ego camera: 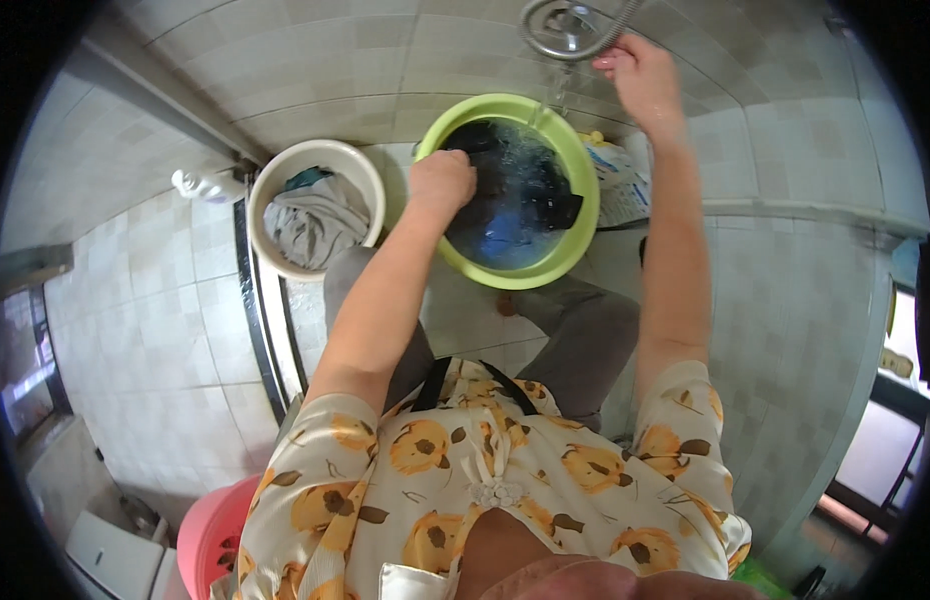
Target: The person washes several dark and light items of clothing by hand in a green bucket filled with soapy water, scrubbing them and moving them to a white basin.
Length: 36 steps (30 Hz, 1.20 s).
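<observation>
A lime-green plastic basin (589, 225) stands on the tiled floor before me, holding water and soaking dark cloth (536, 169), with a blue patch (506, 234) near its front. My left hand (442, 180) is curled over the basin's left side, beside the dark cloth; what its fingers close on is hidden. Above the basin's far right side, my right hand (645, 82) is raised with bent fingers at a looped metal shower hose (570, 54). The hose partly covers a chrome wall tap (573, 21). Water (558, 86) runs down from there into the basin.
Left of the green basin, a cream basin (378, 187) holds grey cloth (318, 221) and some dark green cloth. A white bottle (206, 185) stands beyond it near a raised sill (273, 330). Printed plastic bags (621, 187) lie at right. A pink tub (209, 525) sits behind my left.
</observation>
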{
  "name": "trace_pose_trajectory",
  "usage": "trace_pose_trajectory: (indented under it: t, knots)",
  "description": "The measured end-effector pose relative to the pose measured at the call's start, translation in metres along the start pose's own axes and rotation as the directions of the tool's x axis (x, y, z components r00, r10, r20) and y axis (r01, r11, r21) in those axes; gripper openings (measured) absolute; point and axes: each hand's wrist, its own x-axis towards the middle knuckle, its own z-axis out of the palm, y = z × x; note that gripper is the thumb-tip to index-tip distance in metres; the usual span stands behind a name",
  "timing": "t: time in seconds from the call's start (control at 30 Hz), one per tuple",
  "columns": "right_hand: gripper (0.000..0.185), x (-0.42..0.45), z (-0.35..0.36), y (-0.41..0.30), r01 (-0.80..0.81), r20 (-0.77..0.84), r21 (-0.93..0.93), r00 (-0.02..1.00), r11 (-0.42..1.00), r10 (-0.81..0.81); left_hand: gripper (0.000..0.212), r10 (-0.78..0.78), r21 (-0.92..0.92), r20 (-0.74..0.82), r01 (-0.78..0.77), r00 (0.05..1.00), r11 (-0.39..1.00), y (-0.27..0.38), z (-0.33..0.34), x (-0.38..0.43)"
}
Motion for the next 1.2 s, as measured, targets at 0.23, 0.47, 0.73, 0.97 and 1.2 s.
trace_pose_trajectory:
  t: [0.23, 0.47, 0.73, 0.97, 1.2]
  knots:
    - [0.026, -0.014, 0.027, -0.006, -0.046, -0.015, 0.643, 0.997, 0.764, 0.073, 0.032, 0.100, 0.031, 0.120, -0.104, 0.988, 0.994, 0.013, 0.019, 0.005]
    - [0.017, -0.113, 0.103, 0.080, -0.269, 0.145, 0.210, 0.959, 0.940, 0.243, 0.032, 0.117, -0.003, -0.018, -0.117, 0.993, 0.993, 0.011, 0.013, 0.014]
    - [0.048, -0.190, 0.195, 0.099, 0.049, 0.704, -0.323, 0.680, 0.945, 0.205, 0.030, 0.093, -0.001, -0.010, -0.093, 0.996, 0.996, 0.008, 0.011, 0.023]
    - [0.046, -0.193, 0.304, 0.172, 0.010, 0.446, -0.549, 0.849, 0.836, 0.283, 0.028, 0.153, 0.016, -0.043, -0.153, 0.987, 0.988, 0.024, 0.015, 0.024]
    - [0.039, -0.184, 0.279, 0.181, -0.043, 0.610, -0.561, 0.654, 0.827, 0.447, 0.031, 0.107, 0.013, 0.032, -0.108, 0.994, 0.994, 0.032, 0.010, 0.025]
